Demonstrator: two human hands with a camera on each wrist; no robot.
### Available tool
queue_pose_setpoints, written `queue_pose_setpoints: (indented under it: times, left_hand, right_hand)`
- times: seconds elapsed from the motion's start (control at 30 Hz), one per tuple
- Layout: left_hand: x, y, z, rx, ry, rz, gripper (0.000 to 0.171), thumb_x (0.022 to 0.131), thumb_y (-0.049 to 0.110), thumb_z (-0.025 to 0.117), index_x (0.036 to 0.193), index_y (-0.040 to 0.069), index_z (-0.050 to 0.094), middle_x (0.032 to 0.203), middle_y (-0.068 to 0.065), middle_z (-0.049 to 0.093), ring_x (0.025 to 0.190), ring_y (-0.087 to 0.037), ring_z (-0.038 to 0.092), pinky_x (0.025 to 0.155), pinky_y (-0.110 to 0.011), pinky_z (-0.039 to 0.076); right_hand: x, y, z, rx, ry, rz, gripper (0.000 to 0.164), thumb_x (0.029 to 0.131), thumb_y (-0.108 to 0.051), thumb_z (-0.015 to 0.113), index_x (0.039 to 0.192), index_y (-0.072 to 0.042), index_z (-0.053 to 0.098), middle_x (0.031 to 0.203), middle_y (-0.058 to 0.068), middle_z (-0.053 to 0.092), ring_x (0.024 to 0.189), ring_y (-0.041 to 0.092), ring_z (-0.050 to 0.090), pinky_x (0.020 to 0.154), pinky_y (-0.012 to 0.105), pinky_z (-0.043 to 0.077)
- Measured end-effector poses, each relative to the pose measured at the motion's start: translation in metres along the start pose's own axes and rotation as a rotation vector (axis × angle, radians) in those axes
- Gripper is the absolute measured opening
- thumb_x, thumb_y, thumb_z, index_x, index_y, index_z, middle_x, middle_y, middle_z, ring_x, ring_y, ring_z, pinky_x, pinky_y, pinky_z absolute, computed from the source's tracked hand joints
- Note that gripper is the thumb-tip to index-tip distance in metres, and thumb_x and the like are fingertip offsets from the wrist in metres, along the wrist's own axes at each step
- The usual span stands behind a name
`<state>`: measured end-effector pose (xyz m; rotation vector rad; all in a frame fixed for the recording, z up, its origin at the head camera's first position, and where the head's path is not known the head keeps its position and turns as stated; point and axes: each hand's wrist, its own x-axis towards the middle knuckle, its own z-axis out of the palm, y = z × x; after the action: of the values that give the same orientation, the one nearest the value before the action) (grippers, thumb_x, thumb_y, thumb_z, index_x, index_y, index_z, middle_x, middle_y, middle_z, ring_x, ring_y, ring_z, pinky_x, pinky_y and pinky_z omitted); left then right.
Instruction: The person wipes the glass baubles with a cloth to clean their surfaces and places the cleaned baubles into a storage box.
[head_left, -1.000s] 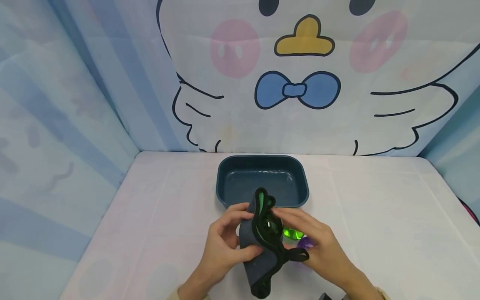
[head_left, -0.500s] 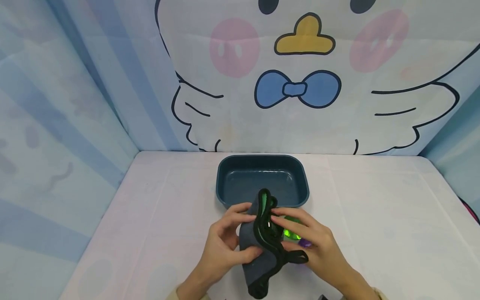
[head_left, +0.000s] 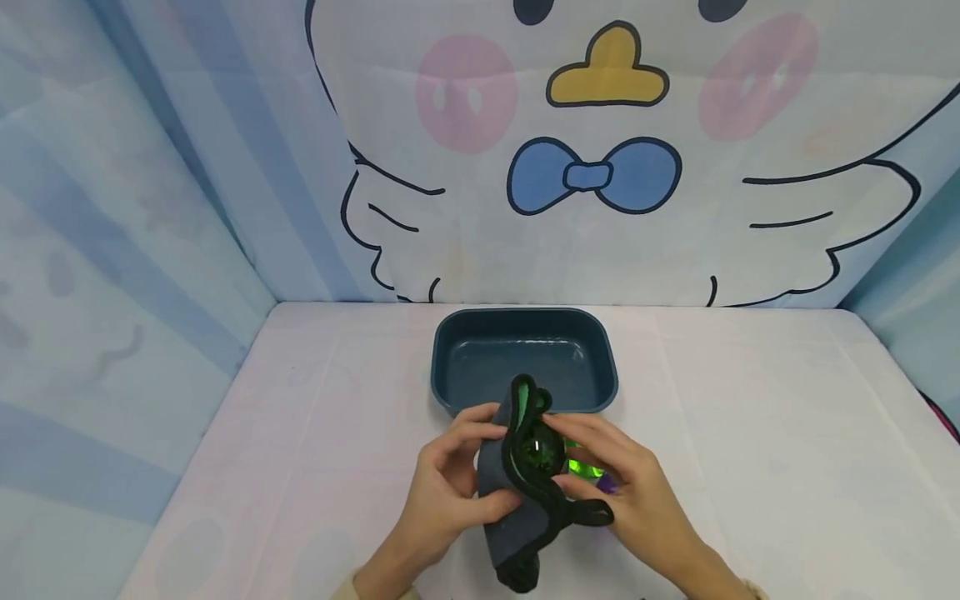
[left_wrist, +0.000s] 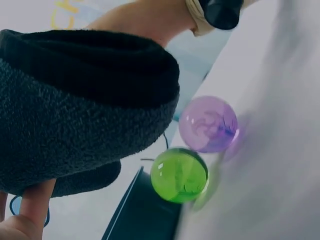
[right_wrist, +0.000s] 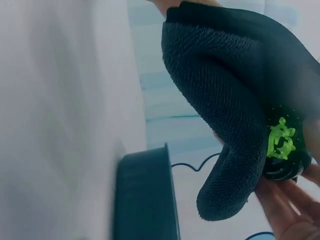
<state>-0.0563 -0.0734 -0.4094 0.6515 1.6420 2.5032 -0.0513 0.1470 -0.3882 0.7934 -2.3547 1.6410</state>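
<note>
In the head view my left hand [head_left: 453, 492] grips a folded dark grey cloth [head_left: 517, 521] with a black border, thumb on the near face and fingers behind. Nestled in its fold is a dark, clear ball [head_left: 542, 450]. A bright green figure shows inside the ball [right_wrist: 282, 142] in the right wrist view. My right hand [head_left: 637, 492] pinches the ball, with fingertips at its upper side and thumb low on it. Behind that hand, a green ball [left_wrist: 179, 175] and a purple ball [left_wrist: 208, 124] lie side by side on the table, partly hidden in the head view.
A dark blue rectangular tub [head_left: 525, 358] stands just beyond the hands, its front rim overlapped by the cloth. The white tabletop [head_left: 765, 417] extends to both sides. A printed cartoon curtain [head_left: 600, 250] hangs behind the far edge.
My right fingers have shifted on the dark ball, leaving more of it showing than half a second ago. The cloth has moved slightly; my left hand keeps its hold.
</note>
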Motion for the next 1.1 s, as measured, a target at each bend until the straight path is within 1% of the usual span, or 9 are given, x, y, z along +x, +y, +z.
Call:
queue_pose_setpoints:
  times: [0.17, 0.3, 0.37, 0.5, 0.63, 0.77, 0.87, 0.93, 1.1]
  left_hand:
    - [0.002, -0.004, 0.000, 0.003, 0.004, 0.052, 0.051, 0.075, -0.010, 0.077, 0.122, 0.004, 0.063, 0.139, -0.018, 0.044, 0.129, -0.031, 0.049, 0.099, -0.034, 0.053]
    - [0.001, -0.004, 0.001, 0.006, -0.003, 0.045, 0.051, 0.075, -0.010, 0.076, 0.123, 0.001, 0.061, 0.139, -0.018, 0.044, 0.129, -0.031, 0.049, 0.095, -0.037, 0.055]
    - [0.000, -0.003, 0.002, 0.011, -0.004, 0.034, 0.051, 0.076, -0.009, 0.076, 0.124, -0.002, 0.060, 0.139, -0.018, 0.044, 0.129, -0.031, 0.050, 0.092, -0.039, 0.056]
    - [-0.002, -0.002, 0.004, 0.022, 0.002, 0.019, 0.051, 0.078, -0.007, 0.076, 0.125, -0.006, 0.057, 0.139, -0.018, 0.044, 0.129, -0.030, 0.051, 0.088, -0.041, 0.058]
    - [-0.002, 0.000, 0.005, 0.024, 0.000, -0.006, 0.052, 0.077, -0.008, 0.077, 0.124, -0.008, 0.057, 0.140, -0.019, 0.044, 0.130, -0.030, 0.049, 0.091, -0.040, 0.057]
    - [-0.002, 0.003, 0.006, 0.042, 0.012, -0.050, 0.052, 0.073, -0.010, 0.077, 0.122, -0.008, 0.058, 0.141, -0.019, 0.043, 0.133, -0.030, 0.045, 0.095, -0.038, 0.054]
    - [-0.002, 0.004, 0.007, 0.064, 0.023, -0.065, 0.052, 0.071, -0.011, 0.076, 0.120, -0.010, 0.058, 0.142, -0.020, 0.043, 0.134, -0.032, 0.043, 0.097, -0.040, 0.053]
    - [-0.002, 0.005, 0.008, 0.073, 0.030, -0.067, 0.051, 0.070, -0.012, 0.075, 0.119, -0.011, 0.058, 0.142, -0.020, 0.043, 0.134, -0.033, 0.043, 0.097, -0.041, 0.053]
    - [-0.001, 0.004, 0.006, 0.084, 0.037, -0.037, 0.050, 0.069, -0.013, 0.074, 0.117, -0.011, 0.059, 0.139, -0.020, 0.045, 0.132, -0.033, 0.046, 0.093, -0.043, 0.055]
  right_hand:
    - [0.000, 0.003, 0.000, -0.065, 0.007, -0.119, 0.061, 0.081, 0.007, 0.075, 0.137, -0.006, 0.057, 0.128, 0.009, 0.061, 0.117, 0.008, 0.061, 0.087, 0.023, 0.056]
    - [0.001, 0.006, -0.004, -0.125, -0.003, -0.274, 0.043, 0.091, -0.012, 0.070, 0.132, -0.004, 0.061, 0.132, 0.012, 0.059, 0.123, 0.012, 0.057, 0.096, 0.019, 0.051]
    - [0.002, 0.008, -0.006, -0.162, -0.010, -0.368, 0.041, 0.095, -0.024, 0.065, 0.130, -0.003, 0.063, 0.133, 0.014, 0.058, 0.126, 0.015, 0.055, 0.100, 0.018, 0.047]
    - [0.005, 0.010, -0.007, -0.195, -0.035, -0.429, 0.044, 0.098, -0.033, 0.060, 0.129, -0.003, 0.063, 0.132, 0.016, 0.058, 0.126, 0.017, 0.054, 0.104, 0.018, 0.045]
    - [0.004, 0.011, -0.009, -0.152, -0.043, -0.366, 0.041, 0.094, -0.023, 0.066, 0.129, -0.002, 0.063, 0.130, 0.014, 0.060, 0.125, 0.015, 0.057, 0.101, 0.019, 0.047]
    - [0.001, 0.009, -0.009, -0.044, -0.053, -0.146, 0.052, 0.083, -0.002, 0.076, 0.132, -0.008, 0.062, 0.127, 0.006, 0.064, 0.118, 0.009, 0.061, 0.086, 0.025, 0.058]
    - [0.001, 0.008, -0.008, -0.016, -0.058, -0.032, 0.058, 0.080, 0.005, 0.077, 0.134, -0.011, 0.061, 0.125, 0.001, 0.065, 0.113, 0.008, 0.063, 0.079, 0.031, 0.061]
    - [0.001, 0.007, -0.008, -0.018, -0.059, -0.011, 0.058, 0.080, 0.004, 0.077, 0.134, -0.011, 0.062, 0.125, 0.002, 0.065, 0.114, 0.009, 0.063, 0.080, 0.032, 0.061]
    - [0.001, 0.006, -0.007, -0.028, -0.048, -0.034, 0.059, 0.080, 0.006, 0.077, 0.134, -0.009, 0.061, 0.127, 0.004, 0.063, 0.116, 0.009, 0.061, 0.086, 0.025, 0.058]
